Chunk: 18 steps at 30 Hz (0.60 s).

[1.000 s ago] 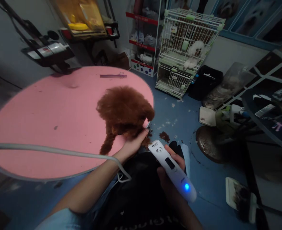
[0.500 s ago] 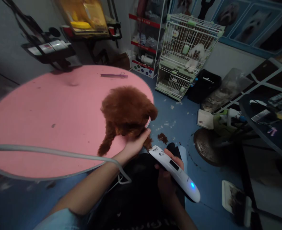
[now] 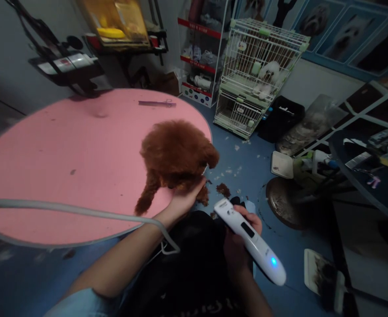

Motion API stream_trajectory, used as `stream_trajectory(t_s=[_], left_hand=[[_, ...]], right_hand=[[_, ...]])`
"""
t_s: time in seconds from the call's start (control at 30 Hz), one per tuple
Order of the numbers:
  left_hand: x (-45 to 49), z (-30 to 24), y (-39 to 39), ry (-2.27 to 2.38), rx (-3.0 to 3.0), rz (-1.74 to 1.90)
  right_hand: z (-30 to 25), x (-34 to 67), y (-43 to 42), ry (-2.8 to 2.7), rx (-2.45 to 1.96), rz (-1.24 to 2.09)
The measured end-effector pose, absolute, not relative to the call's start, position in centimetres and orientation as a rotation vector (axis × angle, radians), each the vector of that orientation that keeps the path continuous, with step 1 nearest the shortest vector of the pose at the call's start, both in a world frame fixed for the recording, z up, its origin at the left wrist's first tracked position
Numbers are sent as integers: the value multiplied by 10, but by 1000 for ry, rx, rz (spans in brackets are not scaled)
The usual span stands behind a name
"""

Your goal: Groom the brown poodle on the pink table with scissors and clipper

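A curly brown dog (image 3: 176, 147) is on the near right edge of the round pink table (image 3: 65, 176), one leg stretched towards me. Beneath its front, my left hand (image 3: 189, 196) holds the dog; some of the fingers are hidden by its fur. My right hand (image 3: 247, 222) is wrapped round a white hair clipper (image 3: 251, 240) with a lit blue light. The clipper's head points up and left, apart from the dog. Clumps of brown hair (image 3: 223, 189) show just beyond the clipper.
Purple scissors (image 3: 157, 104) lie at the table's far edge. A grey tube (image 3: 82, 209) crosses the near side above my left forearm. Stacked cages (image 3: 247, 79) with a white dog stand behind. To the right are a round brown base (image 3: 286, 203) and a dark tabletop (image 3: 362, 163).
My right hand has drawn the clipper to the right, away from the dog. The dog and my left hand have shifted only slightly.
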State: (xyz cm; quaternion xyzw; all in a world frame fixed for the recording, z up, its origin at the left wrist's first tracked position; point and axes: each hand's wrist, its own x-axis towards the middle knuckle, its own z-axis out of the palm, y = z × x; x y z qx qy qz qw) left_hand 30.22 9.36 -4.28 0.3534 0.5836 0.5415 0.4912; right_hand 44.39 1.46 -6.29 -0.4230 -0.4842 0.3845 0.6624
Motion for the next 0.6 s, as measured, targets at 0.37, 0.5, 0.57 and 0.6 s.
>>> stream_trajectory(t_s=[0.37, 0.5, 0.57, 0.6], left_hand=[[304, -32, 91, 1385, 811, 1340], [304, -26, 89, 1395, 844, 1384], [303, -24, 89, 1392, 835, 1314], [303, -24, 88, 1382, 831, 1269]], right_hand=[[-66, 486, 32, -1827, -801, 778], [-68, 484, 39, -1768, -865, 824], [-66, 481, 40, -1784, -831, 791], [-65, 480, 40, -1788, -806, 776]])
